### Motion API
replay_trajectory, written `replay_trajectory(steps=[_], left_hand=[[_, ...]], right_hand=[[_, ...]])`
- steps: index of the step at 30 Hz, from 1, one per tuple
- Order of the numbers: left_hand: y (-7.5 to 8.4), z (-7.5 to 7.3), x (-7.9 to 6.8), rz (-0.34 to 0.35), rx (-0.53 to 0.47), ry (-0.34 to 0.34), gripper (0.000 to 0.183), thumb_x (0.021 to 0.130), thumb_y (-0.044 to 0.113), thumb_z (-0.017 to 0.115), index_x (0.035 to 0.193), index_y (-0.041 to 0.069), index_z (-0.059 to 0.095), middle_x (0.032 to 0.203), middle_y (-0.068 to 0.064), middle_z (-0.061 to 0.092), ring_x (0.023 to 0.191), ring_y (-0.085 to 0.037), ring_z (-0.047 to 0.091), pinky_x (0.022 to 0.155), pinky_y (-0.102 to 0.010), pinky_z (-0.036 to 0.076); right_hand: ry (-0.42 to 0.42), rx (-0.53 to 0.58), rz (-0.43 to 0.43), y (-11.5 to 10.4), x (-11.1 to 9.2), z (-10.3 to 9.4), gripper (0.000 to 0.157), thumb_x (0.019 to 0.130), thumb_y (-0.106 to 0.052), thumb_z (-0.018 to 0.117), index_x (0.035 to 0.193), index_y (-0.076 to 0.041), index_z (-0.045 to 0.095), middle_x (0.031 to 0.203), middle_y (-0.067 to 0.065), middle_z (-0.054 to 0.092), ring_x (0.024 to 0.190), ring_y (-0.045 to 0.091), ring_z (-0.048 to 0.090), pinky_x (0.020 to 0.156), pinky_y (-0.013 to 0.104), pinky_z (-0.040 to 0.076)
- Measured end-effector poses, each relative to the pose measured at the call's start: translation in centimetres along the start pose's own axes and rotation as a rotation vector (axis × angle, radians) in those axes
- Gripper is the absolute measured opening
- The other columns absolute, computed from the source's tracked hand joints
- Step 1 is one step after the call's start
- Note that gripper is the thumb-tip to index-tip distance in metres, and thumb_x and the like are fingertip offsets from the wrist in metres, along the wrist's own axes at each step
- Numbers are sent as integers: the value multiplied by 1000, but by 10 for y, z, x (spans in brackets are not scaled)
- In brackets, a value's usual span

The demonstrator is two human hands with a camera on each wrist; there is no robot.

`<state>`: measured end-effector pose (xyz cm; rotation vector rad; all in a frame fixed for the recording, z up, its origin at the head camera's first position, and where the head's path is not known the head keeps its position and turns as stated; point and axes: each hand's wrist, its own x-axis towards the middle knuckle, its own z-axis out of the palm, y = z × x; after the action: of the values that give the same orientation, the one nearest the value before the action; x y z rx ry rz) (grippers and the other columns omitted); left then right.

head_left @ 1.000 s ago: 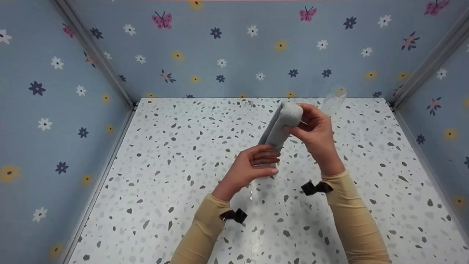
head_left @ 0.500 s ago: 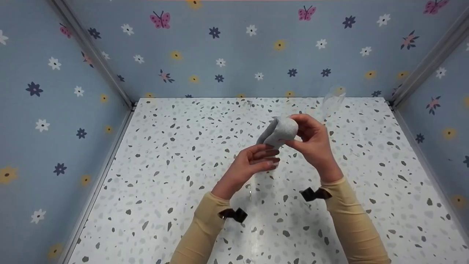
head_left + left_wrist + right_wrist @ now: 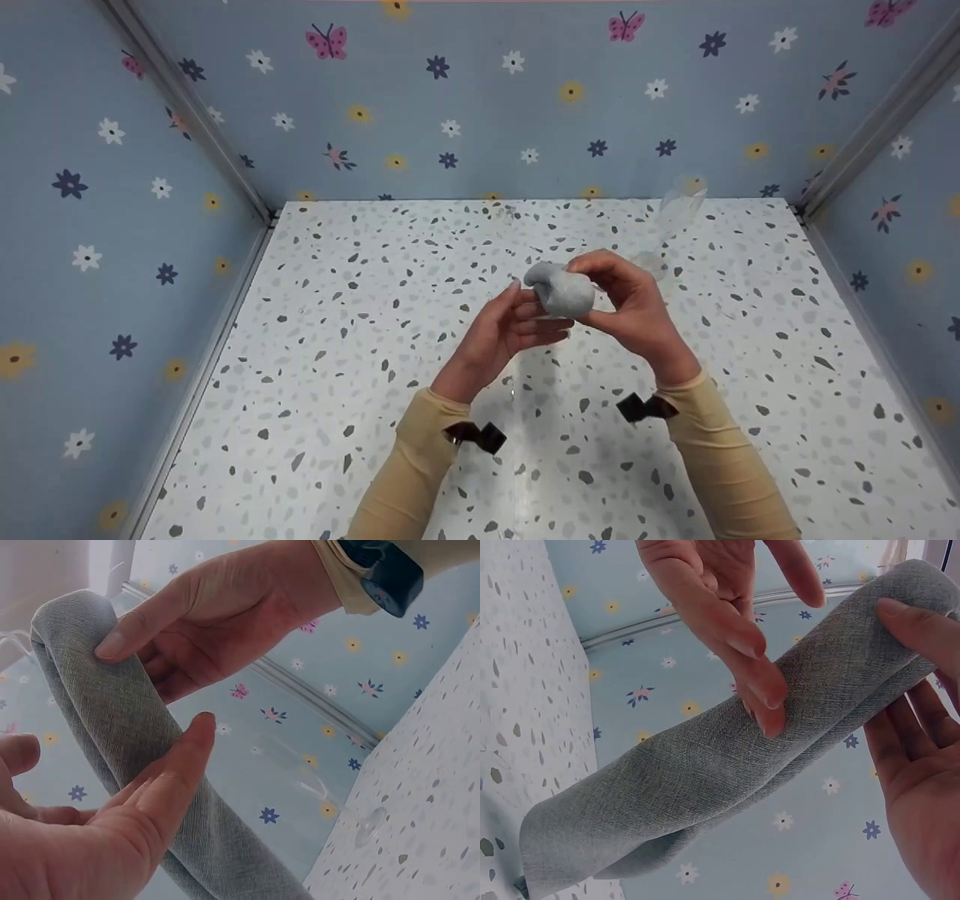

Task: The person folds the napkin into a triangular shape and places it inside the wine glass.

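Observation:
A long grey cloth roll [image 3: 568, 295], woven in texture, is held up above the speckled surface and appears nearly end-on in the head view. My right hand [image 3: 630, 307] pinches it near its upper end, thumb on one side and fingers on the other. The left hand [image 3: 499, 337] has its fingers fairly straight and lightly touches the roll's side. In the right wrist view the cloth roll [image 3: 705, 765] slants down left past the left hand's fingers [image 3: 761, 682]. The left wrist view shows the roll [image 3: 112, 705] between both hands, its lower end cut off.
A clear, see-through vessel [image 3: 679, 210] stands toward the back right, faint against the wall. Blue flower-patterned panels [image 3: 480, 97] enclose the back and sides of the white speckled tabletop [image 3: 360, 315].
The cloth roll has tipped so its top end swings toward me and lower. My right hand came down with it. The left hand's fingers have turned and spread away from their earlier wrap.

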<state>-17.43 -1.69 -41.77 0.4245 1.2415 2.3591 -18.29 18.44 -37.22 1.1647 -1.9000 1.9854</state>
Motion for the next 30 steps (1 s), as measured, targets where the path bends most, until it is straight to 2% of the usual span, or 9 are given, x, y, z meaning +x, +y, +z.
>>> replay_trajectory(steps=[8, 13, 18, 23, 27, 30], left_hand=[[2, 7, 6, -40, -7, 143, 58, 99, 43, 46, 126, -7, 51, 99, -19, 68, 90, -30, 69, 86, -48, 51], [1, 8, 8, -74, 23, 196, 49, 96, 39, 52, 120, -3, 57, 91, -15, 69, 85, -25, 69, 84, -45, 53], [1, 6, 8, -75, 49, 198, 36, 93, 35, 55, 105, 1, 62, 83, -11, 69, 78, -19, 68, 78, -39, 55], [0, 4, 9, -66, 54, 194, 29, 91, 30, 58, 98, 3, 64, 80, -8, 67, 72, -15, 65, 66, -31, 54], [-1, 2, 8, -69, 73, 176, 30, 91, 25, 58, 105, -2, 61, 86, -9, 68, 76, -17, 66, 66, -30, 54], [-1, 1, 7, -78, 105, 143, 37, 90, 21, 58, 116, -6, 56, 95, -11, 66, 83, -21, 67, 72, -35, 55]], right_hand=[[-75, 9, 11, -2, -3, 6, 46, 70, 27, 68, 112, 13, 54, 114, 18, 57, 111, 29, 53, 96, 41, 43], [-130, 3, 33, 0, -6, 7, 48, 72, 25, 68, 116, 13, 52, 116, 18, 56, 112, 28, 52, 97, 40, 43], [-171, 4, 82, 10, -11, 0, 57, 72, 24, 69, 124, 10, 50, 121, 19, 54, 114, 29, 52, 101, 42, 40], [-249, 74, 91, 17, -14, -7, 72, 68, 23, 73, 133, 10, 44, 124, 25, 51, 119, 34, 48, 106, 45, 33], [-261, 154, 106, 18, -14, -11, 78, 68, 13, 79, 136, 10, 40, 126, 27, 50, 120, 36, 47, 106, 46, 33], [-210, 217, 141, 18, -14, -14, 76, 71, 3, 81, 135, 8, 42, 126, 25, 52, 120, 36, 49, 104, 46, 36]])
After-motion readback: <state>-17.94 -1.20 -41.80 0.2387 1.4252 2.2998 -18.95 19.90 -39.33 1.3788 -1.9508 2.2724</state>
